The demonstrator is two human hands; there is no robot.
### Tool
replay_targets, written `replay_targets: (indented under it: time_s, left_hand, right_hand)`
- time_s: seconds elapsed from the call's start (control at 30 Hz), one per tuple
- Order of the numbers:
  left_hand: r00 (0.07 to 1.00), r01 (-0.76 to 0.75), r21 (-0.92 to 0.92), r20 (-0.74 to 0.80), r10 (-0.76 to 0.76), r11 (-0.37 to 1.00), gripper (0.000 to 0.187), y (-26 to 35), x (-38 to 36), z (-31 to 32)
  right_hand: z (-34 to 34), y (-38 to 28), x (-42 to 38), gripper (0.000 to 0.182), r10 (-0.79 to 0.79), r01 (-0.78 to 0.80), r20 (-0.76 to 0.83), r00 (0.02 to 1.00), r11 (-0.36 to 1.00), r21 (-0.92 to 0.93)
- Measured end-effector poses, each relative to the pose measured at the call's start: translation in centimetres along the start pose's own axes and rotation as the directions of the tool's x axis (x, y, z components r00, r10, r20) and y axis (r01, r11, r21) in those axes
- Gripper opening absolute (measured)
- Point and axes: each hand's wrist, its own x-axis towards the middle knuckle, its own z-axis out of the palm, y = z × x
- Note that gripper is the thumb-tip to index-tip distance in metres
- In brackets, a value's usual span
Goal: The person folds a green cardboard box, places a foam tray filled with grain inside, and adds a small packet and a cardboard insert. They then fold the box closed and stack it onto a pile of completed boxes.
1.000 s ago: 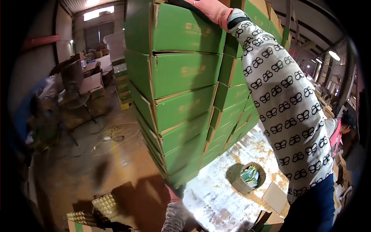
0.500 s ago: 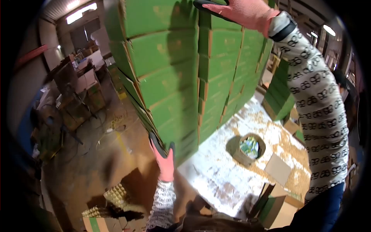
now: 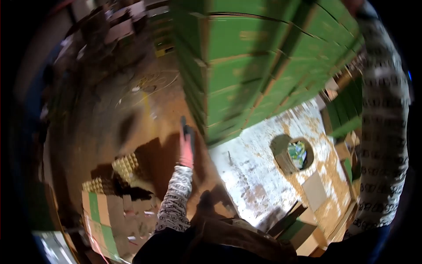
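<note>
A tall stack of green boxes [image 3: 239, 39] is seen from the upper middle to the upper right, its columns set side by side along the far edge of a white surface [image 3: 246, 176]. The left hand [image 3: 187, 145], covered by a pink glove with dark fingers [image 3: 183, 123], is held low over the brown floor [image 3: 165, 108], just beside the stack's near lower corner; its fingers are stretched forward and released. The right arm is raised along the right side in a patterned sleeve [image 3: 381, 127]. The right hand [image 3: 353, 5] is mostly cut off by the top edge, near the upper part of the stack, so whether its fingers are grasping or released cannot be told. On the white surface, which is strewn with tan crumbs, packets are held in an open-topped container [image 3: 286, 161], and a flat cardboard piece [image 3: 314, 191] is laid near it. An open carton [image 3: 305, 233] is placed at the lower right. At the lower left, egg trays [image 3: 125, 169] are seen beside a green-striped carton [image 3: 100, 210]. Farther back, a yellow cord [image 3: 149, 90] is spread in loops on the floor.
</note>
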Motion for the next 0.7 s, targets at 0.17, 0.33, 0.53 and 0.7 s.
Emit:
replay_targets:
  time_s: [0.17, 0.33, 0.53, 0.7]
  left_hand:
    - [1.0, 0.0, 0.592, -0.001, 0.001, 0.806, 0.119, -6.2, -4.1, 3.8]
    - [0.975, 0.158, 0.668, -0.221, -0.008, 0.728, 0.107, -10.0, -1.7, 5.5]
    - [0.963, 0.215, 0.817, -0.268, 0.022, 0.535, 0.1, -11.4, 0.3, 4.8]
    - [0.963, 0.191, 0.79, -0.266, 0.044, 0.583, 0.099, -10.4, 1.6, 4.6]
  right_hand:
    - [3.1, 2.2, -2.8, 0.057, 0.067, -0.068, -0.025, 0.997, 0.997, -0.047]
    - [3.6, 1.4, -2.2, 0.094, 0.002, -0.01, -0.084, 0.996, 0.996, -0.091]
    - [4.7, 3.2, -1.7, 0.085, -0.131, 0.119, -0.147, 0.98, 0.989, -0.087]
    - [3.0, 6.6, -0.3, 0.081, -0.033, 0.012, -0.051, 0.998, 0.933, -0.358]
